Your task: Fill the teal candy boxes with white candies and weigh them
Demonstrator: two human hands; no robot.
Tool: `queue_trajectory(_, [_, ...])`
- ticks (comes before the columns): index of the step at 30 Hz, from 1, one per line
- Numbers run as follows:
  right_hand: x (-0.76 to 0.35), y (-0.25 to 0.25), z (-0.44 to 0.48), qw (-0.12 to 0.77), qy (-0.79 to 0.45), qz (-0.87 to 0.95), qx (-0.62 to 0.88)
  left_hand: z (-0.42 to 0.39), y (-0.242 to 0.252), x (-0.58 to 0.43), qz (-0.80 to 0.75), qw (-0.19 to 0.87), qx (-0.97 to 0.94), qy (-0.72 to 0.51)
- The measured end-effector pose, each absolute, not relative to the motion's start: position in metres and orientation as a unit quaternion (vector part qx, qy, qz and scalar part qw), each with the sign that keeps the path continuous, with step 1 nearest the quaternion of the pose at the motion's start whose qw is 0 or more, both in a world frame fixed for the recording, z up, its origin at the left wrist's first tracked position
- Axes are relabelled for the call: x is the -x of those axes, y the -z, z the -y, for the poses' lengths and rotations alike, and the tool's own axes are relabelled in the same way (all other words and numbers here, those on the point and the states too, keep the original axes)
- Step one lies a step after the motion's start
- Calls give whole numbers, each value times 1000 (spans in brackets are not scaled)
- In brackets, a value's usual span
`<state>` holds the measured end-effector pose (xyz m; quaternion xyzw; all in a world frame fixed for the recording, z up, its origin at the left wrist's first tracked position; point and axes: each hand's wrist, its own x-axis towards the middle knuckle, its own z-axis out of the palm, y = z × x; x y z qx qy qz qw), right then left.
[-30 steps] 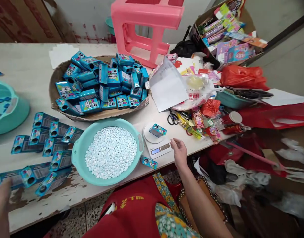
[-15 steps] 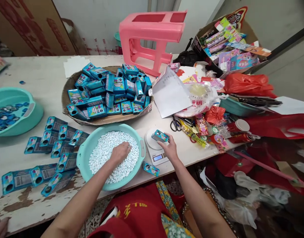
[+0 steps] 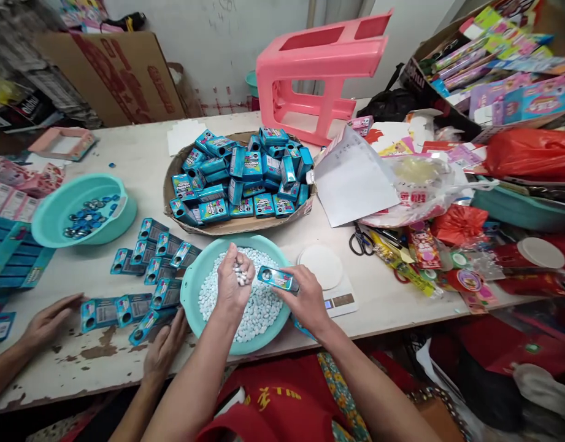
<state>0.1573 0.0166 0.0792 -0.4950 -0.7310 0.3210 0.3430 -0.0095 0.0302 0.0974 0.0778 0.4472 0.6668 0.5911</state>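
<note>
A handful of small white candies (image 3: 241, 274) rests in my left hand (image 3: 234, 283), which is curled round them over the teal basin (image 3: 187, 302). More white candies (image 3: 259, 316) fill that basin. My right hand (image 3: 307, 296) grips a small blue candy box (image 3: 276, 278) by its right end, above the basin's right side. The box has a round opening in its upturned face, near its left end. Just beyond my right hand lies a white kitchen scale (image 3: 344, 295) with a round plate. Another blue box (image 3: 304, 327) is partly hidden beneath my right hand.
A co-worker's hands (image 3: 165, 347) flank standing blue boxes (image 3: 159, 270) on the left. Behind the basin is a cardboard tray (image 3: 238, 226) heaped with blue boxes. A second teal basin (image 3: 126, 205) holds blue-and-silver pieces. Scissors (image 3: 361, 240) and a pink stool (image 3: 326, 61) lie beyond.
My left hand has lifted out of the candies with a handful. My right hand has brought the box from over the scale to the basin. A co-worker's hands have come beside the standing boxes.
</note>
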Motion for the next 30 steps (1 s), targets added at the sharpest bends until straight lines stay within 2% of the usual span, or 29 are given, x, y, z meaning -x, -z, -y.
queue_trajectory(5, [-140, -71, -15, 341, -329, 737, 483, -34, -107, -6, -483, 488, -135, -714])
queue_trajectory(10, [-144, -72, -17, 365, -379, 704, 477, -38, -100, 3, -526, 496, -161, -672])
queue_trajectory(15, [-184, -77, -17, 412, -447, 614, 503, -29, -65, 26, -722, 372, -369, -451])
queue_trajectory(20, [-242, -44, -33, 462, -363, 542, 601, -21, -18, 39, -774, 192, -554, -238])
queue_trajectory(25, [-266, 0, -50, 451, -343, 520, 640, -36, -10, 40, -736, 222, -580, -270])
queue_trajectory(30, [-285, -3, -34, 466, -337, 487, 657, -46, -27, 33, -743, 271, -529, -307])
